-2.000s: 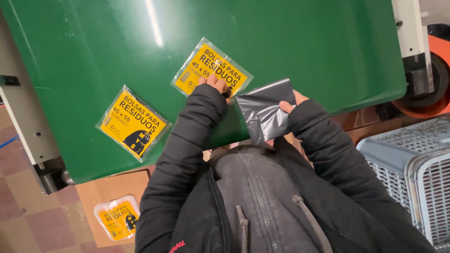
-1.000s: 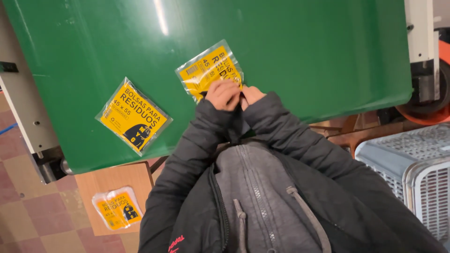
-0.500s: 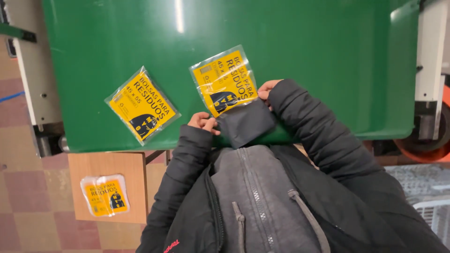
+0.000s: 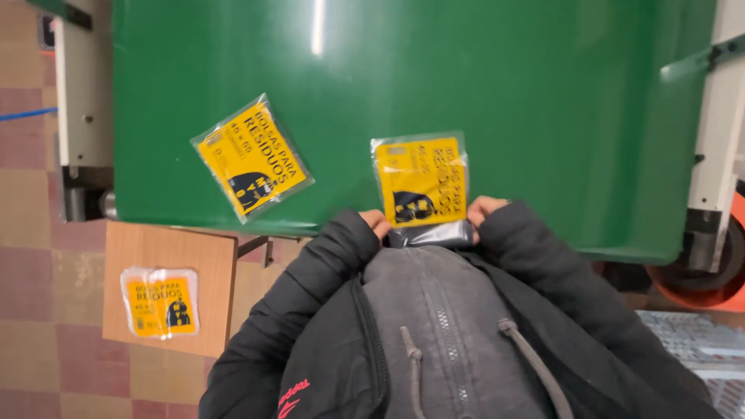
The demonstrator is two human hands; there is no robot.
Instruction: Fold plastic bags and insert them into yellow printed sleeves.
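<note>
A clear packet with a yellow label (image 4: pixel 421 180) lies on the green surface (image 4: pixel 504 85) right in front of me. Its near end is dark folded plastic (image 4: pixel 431 233), held between both hands close to my chest. My left hand (image 4: pixel 377 223) grips the left corner and my right hand (image 4: pixel 483 209) grips the right corner; only the fingertips show past the black jacket sleeves. A second yellow-labelled packet (image 4: pixel 252 159) lies tilted on the green surface to the left, untouched.
A third yellow packet (image 4: pixel 161 302) rests on a low wooden board (image 4: pixel 202 256) at the lower left, over a tiled floor. White machine frames stand at the left (image 4: pixel 81 93) and right (image 4: pixel 718 140). An orange wheel (image 4: pixel 710 287) and grey plastic crate (image 4: pixel 691 341) sit at the right.
The dark plastic was held open beside the packet, then brought over it. Both hands have since drawn in to the packet's near end. The view has shifted so the packets sit lower and further right.
</note>
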